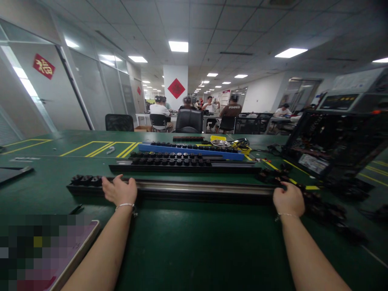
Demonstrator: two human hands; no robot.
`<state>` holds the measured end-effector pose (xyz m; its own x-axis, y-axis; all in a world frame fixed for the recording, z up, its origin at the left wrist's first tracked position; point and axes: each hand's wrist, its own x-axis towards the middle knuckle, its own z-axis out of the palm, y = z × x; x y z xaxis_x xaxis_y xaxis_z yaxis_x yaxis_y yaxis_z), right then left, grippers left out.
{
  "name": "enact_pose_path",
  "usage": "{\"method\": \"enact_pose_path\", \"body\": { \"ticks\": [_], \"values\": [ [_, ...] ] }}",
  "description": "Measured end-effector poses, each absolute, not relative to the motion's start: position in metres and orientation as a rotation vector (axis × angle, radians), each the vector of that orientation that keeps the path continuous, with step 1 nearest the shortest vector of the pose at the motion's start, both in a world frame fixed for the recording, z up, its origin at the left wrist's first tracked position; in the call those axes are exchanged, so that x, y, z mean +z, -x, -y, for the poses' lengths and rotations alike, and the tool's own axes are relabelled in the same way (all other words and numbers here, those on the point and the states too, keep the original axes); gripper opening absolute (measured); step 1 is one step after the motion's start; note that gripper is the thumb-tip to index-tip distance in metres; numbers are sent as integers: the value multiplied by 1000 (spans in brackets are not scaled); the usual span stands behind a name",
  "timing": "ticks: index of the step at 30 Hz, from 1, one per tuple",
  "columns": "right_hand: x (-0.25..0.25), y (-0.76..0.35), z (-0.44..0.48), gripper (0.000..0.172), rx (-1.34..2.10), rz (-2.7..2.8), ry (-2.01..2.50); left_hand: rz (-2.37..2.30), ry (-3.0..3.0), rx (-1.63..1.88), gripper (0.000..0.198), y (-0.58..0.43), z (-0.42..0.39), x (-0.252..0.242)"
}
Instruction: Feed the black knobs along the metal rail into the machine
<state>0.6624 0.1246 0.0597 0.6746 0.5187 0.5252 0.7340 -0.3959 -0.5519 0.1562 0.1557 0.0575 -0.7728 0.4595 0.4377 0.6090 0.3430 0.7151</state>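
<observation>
A long black rail (pixel 206 190) with a shiny metal channel along its top lies crosswise in front of me on the green table. Several round black parts (pixel 87 180) sit in a row at its left end. My left hand (pixel 120 190) rests over the rail just right of these parts, fingers and thumb apart, fingertips touching near the last part. At the rail's right end, my right hand (pixel 289 199) is closed with curled fingers around the end. A bit of black shows by its fingertips; its exact shape is hidden.
Behind are another black rail (pixel 188 165) with round parts and a blue rail (pixel 194 151). Loose black parts (pixel 330 212) lie right, below an open black case (pixel 318 141). A yellow tray (pixel 220 138) stands behind. A pixelated panel (pixel 60 250) lies front left. People sit far off.
</observation>
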Motion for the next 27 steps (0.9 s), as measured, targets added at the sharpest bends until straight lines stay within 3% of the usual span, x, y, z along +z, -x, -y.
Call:
{"method": "enact_pose_path", "body": {
  "ticks": [4,9,27],
  "values": [
    [58,-637,-134,37,-502,1307,2013,2561,821,-1461,45,-136,-161,53],
    [53,-630,-138,36,-416,1572,2023,2596,785,-1437,41,-124,-162,50],
    [57,-624,-140,32,-391,1510,2059,2648,723,-1507,44,-103,-172,55]
  ]
}}
